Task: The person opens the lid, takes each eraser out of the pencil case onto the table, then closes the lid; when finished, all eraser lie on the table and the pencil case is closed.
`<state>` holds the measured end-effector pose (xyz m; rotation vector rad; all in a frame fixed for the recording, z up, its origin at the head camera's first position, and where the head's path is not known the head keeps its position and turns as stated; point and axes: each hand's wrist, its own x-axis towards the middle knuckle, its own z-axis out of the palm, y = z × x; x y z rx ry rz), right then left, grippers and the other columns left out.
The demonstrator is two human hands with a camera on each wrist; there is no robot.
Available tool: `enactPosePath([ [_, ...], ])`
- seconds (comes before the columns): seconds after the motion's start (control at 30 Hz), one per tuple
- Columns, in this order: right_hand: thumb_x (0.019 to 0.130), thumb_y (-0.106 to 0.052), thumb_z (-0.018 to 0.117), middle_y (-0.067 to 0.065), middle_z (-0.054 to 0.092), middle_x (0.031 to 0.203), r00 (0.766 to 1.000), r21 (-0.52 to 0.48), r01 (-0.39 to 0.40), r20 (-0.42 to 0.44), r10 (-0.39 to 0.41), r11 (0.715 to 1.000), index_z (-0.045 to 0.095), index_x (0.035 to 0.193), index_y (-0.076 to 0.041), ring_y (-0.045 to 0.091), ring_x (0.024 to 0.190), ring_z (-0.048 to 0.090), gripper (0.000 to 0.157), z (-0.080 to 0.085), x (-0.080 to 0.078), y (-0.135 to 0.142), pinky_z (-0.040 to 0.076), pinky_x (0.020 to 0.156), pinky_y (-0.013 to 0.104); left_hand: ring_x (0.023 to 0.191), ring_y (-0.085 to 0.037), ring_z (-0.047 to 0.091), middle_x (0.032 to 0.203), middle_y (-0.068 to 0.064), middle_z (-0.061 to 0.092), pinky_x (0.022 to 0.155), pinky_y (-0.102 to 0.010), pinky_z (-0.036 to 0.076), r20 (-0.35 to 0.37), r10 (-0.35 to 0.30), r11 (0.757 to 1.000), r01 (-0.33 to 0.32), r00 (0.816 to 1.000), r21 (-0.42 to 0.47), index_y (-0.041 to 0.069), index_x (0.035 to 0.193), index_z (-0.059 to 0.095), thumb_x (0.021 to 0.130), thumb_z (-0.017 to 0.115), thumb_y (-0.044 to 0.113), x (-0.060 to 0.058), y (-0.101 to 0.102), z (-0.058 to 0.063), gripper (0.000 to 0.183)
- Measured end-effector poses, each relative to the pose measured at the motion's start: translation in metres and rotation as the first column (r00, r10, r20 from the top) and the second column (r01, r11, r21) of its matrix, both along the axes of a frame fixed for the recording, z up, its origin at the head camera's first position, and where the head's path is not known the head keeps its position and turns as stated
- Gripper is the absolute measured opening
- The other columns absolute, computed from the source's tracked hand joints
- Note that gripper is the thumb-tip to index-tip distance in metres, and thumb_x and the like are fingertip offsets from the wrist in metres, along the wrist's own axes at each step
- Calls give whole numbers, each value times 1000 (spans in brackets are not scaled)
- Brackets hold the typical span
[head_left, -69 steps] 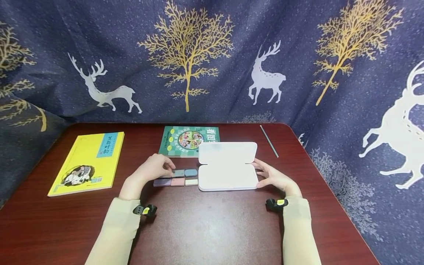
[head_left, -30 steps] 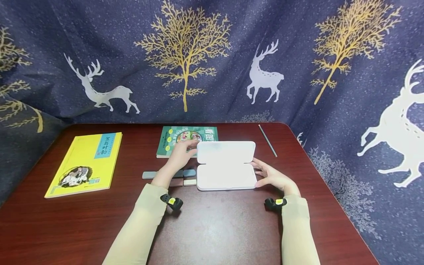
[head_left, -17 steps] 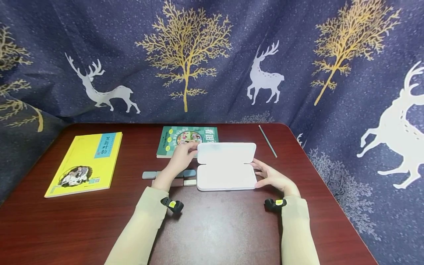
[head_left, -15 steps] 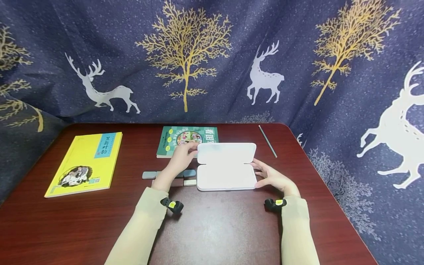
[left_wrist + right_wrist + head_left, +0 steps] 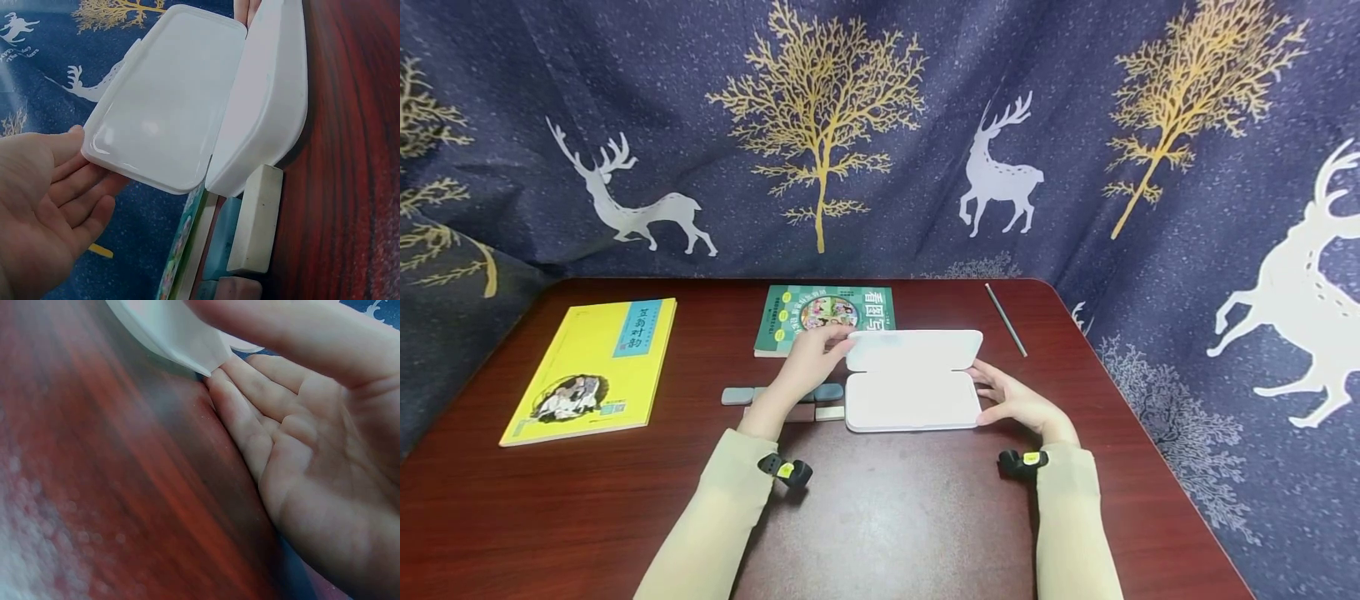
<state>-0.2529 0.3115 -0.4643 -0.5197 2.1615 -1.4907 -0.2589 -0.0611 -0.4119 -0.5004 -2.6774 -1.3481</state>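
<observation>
A white hinged pencil case (image 5: pixel 913 402) stands open on the table, its lid (image 5: pixel 913 350) raised and tilted back. My left hand (image 5: pixel 808 354) pinches the lid's upper left corner; in the left wrist view the thumb lies at the corner with the fingers behind. My right hand (image 5: pixel 1022 404) grips the right end of the case, thumb at the front corner, fingers toward the hinge. Left of the case lie several block erasers, among them a white eraser (image 5: pixel 256 219), a teal eraser (image 5: pixel 222 240) and a grey-blue eraser (image 5: pixel 739 396). My left forearm partly hides the row.
Behind the case lies a green book (image 5: pixel 775 325), partly covered by the lid and left hand. A yellow book (image 5: pixel 595 367) is at the table's left. Toward the back right rests a thin grey-green pencil (image 5: pixel 1006 320). A blue patterned cloth (image 5: pixel 880 167) hangs behind the table.
My left hand has gone from the erasers up to the lid's left corner. Over the last half second the lid's top edge has tipped slightly forward. The right hand keeps its place.
</observation>
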Motion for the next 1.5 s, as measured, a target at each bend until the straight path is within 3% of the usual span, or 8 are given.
enactPosePath([
  [0.3, 79, -8, 77, 29, 20, 157, 1000, 11, 16, 17, -16, 1000, 9, 156, -1, 51, 141, 26, 103, -2, -1, 2, 42, 96, 12, 111, -32, 66, 120, -16, 69, 92, -46, 55, 31, -7, 1000, 6, 999, 26, 2, 121, 67, 101, 55, 30, 8, 0, 1, 37],
  [0.57, 78, -5, 78, 32, 24, 154, 1000, -32, -9, -11, 9, 999, 15, 152, 6, 53, 140, 27, 98, -2, -1, 1, 42, 98, 11, 97, -24, 69, 106, -11, 74, 85, -40, 57, 55, -90, 996, 90, 994, 19, 6, 112, 73, 99, 58, 30, 14, -2, -2, 31],
  [0.7, 78, -5, 77, 31, 27, 154, 999, -56, -36, -29, 35, 998, 13, 155, 1, 44, 140, 33, 100, -3, -1, 1, 42, 100, 13, 108, -26, 68, 111, -10, 73, 91, -42, 55, 81, -146, 989, 147, 986, -4, 5, 114, 72, 98, 59, 31, 13, -4, -4, 33],
  [0.9, 80, -1, 75, 28, 11, 160, 999, -132, -32, 22, 35, 991, 7, 156, -3, 51, 142, 24, 103, -1, 1, 1, 46, 98, 17, 124, -29, 58, 126, -11, 67, 102, -48, 48, 182, -225, 972, 234, 957, -30, 5, 127, 65, 97, 61, 31, 13, -11, -9, 39],
  [1.0, 82, 0, 72, 23, 6, 163, 999, -173, -34, 15, 37, 984, 8, 156, -2, 31, 144, 31, 98, -2, 1, 3, 45, 100, 17, 130, -31, 53, 132, -12, 63, 106, -49, 45, 210, -255, 962, 270, 944, -49, 4, 132, 60, 96, 63, 31, 13, -13, -10, 45],
  [1.17, 89, -2, 65, 19, 13, 162, 997, -248, -74, -39, 66, 966, 11, 154, 2, -10, 137, 31, 85, -5, 0, 7, 39, 104, 14, 131, -33, 52, 137, -15, 59, 108, -47, 43, 216, -289, 943, 316, 933, -104, 2, 136, 56, 91, 69, 33, 15, -13, -10, 57],
  [1.37, 94, -7, 59, 19, 18, 161, 998, -243, -60, -47, 50, 968, 13, 154, 2, -11, 136, 32, 76, -4, 2, 6, 38, 103, 12, 133, -33, 50, 142, -16, 55, 111, -46, 41, 248, -282, 942, 316, 927, -111, 1, 140, 51, 84, 77, 32, 17, -11, -12, 69],
  [1.5, 90, -6, 64, 21, 20, 160, 998, -206, -30, -53, 19, 978, 16, 154, 0, -11, 134, 33, 81, -2, 2, 3, 35, 104, 10, 135, -33, 48, 143, -16, 53, 112, -46, 39, 253, -271, 945, 306, 929, -113, 0, 141, 49, 81, 80, 30, 17, -10, -15, 73],
])
